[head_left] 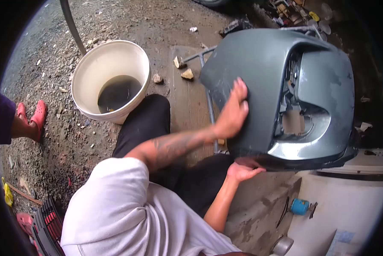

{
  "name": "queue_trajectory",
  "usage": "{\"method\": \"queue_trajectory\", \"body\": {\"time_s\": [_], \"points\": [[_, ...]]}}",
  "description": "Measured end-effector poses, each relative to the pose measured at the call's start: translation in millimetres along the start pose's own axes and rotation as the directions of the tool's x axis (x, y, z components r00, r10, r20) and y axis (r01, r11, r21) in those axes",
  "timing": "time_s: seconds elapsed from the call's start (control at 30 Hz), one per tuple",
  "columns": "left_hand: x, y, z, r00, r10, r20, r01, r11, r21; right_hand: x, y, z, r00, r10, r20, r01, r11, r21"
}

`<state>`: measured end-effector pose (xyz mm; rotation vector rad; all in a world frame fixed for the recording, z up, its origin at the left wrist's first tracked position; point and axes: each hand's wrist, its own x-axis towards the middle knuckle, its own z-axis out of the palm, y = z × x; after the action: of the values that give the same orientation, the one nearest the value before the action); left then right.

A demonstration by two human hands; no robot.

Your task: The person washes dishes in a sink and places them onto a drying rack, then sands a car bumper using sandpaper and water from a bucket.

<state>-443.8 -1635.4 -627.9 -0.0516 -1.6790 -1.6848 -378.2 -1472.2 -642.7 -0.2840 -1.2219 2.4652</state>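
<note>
A grey-green car bumper (pixel 255 64) with an opening in its middle rests on a metal stand (pixel 210 109). Flat against its painted face near the left edge lies my left hand (pixel 234 111), fingers stretched out and slightly blurred; nothing shows under it. My right hand (pixel 242 170) holds the bumper's lower edge from below, with the thumb outside and the fingers partly hidden. A white bucket (pixel 82 85) with dark water in the bottom stands beside my knee.
Stones (pixel 187 74) lie between bucket and stand. A person's foot in a pink clog (pixel 39 115) is at the left. A black slatted part (pixel 48 226) lies lower left. A blue can (pixel 300 207) and a metal bowl (pixel 281 245) are lower right. Clutter fills the top right.
</note>
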Motion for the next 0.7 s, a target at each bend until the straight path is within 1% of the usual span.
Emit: {"method": "queue_trajectory", "body": {"time_s": [0.03, 0.07, 0.1, 0.13, 0.17, 0.2, 0.23, 0.3, 0.37, 0.4, 0.43, 0.47, 0.5, 0.53, 0.57, 0.6, 0.63, 0.67, 0.7], "points": [[23, -16, -4, 0.992, -0.067, -0.103, 0.065, 0.998, -0.026, 12, 3, -16, 0.943, -0.039, 0.332, -0.048, 0.966, 0.252], [44, -26, -13, 0.975, -0.188, -0.122, 0.180, 0.981, -0.070, 24, 6, -32, 0.744, -0.079, 0.663, -0.288, 0.858, 0.425], [58, -29, -20, 0.945, -0.293, -0.144, 0.279, 0.954, -0.108, 23, 2, -26, 0.479, -0.103, 0.872, -0.525, 0.762, 0.379], [53, -29, -11, 0.963, -0.211, -0.170, 0.209, 0.978, -0.029, 18, 4, -18, 0.902, 0.013, 0.432, -0.155, 0.943, 0.295], [42, -25, -4, 0.973, -0.120, -0.199, 0.133, 0.990, 0.056, 11, 2, -10, 0.961, -0.007, 0.275, -0.051, 0.978, 0.204], [20, -5, -2, 0.995, -0.037, -0.090, 0.040, 0.999, 0.032, 0, -2, 5, 0.994, -0.027, 0.106, 0.019, 0.997, 0.075], [-5, 10, 5, 0.999, 0.028, 0.025, -0.028, 1.000, 0.010, -12, -7, 20, 0.997, -0.046, -0.062, 0.042, 0.997, -0.065], [-14, 19, 0, 0.988, 0.082, 0.132, -0.087, 0.995, 0.038, -21, -15, 54, 0.982, 0.010, -0.190, 0.002, 0.998, 0.067], [27, -9, -4, 0.997, -0.014, -0.071, 0.008, 0.997, -0.079, 13, 4, 4, 0.971, -0.026, -0.238, 0.037, 0.998, 0.042], [55, -28, -14, 0.979, -0.168, -0.112, 0.163, 0.985, -0.050, 9, 2, 2, 0.981, -0.020, -0.193, 0.026, 0.999, 0.029], [75, -52, -23, 0.966, -0.247, -0.083, 0.241, 0.968, -0.076, 5, -1, 1, 0.989, -0.014, -0.148, 0.017, 1.000, 0.014], [69, -58, -15, 0.976, -0.181, -0.119, 0.190, 0.979, 0.076, 0, -4, 0, 0.995, -0.009, -0.102, 0.009, 1.000, -0.001], [68, -57, -11, 0.983, -0.099, -0.158, 0.134, 0.964, 0.231, 1, -3, 8, 0.991, -0.024, -0.130, 0.024, 1.000, -0.005], [53, -33, -6, 0.991, -0.040, -0.130, 0.061, 0.985, 0.160, 1, -2, 15, 0.987, -0.040, -0.158, 0.039, 0.999, -0.010], [24, -1, -1, 0.995, 0.017, -0.103, -0.008, 0.996, 0.086, -4, -6, 28, 0.975, -0.036, -0.220, 0.044, 0.998, 0.034], [-3, 18, 0, 0.995, 0.094, 0.036, -0.096, 0.994, 0.057, -5, -3, 13, 0.995, -0.040, -0.095, 0.037, 0.999, -0.029], [-21, 27, -3, 0.972, 0.163, 0.170, -0.168, 0.986, 0.017, -2, 0, 14, 0.996, -0.034, -0.087, 0.031, 0.999, -0.034], [-16, 17, -7, 0.973, 0.149, 0.176, -0.154, 0.988, 0.016, 2, 1, 11, 0.996, -0.031, -0.081, 0.029, 0.999, -0.034], [-2, 1, -9, 0.985, 0.130, 0.117, -0.135, 0.990, 0.038, 2, 0, 5, 0.996, -0.033, -0.088, 0.030, 0.999, -0.036]]}}
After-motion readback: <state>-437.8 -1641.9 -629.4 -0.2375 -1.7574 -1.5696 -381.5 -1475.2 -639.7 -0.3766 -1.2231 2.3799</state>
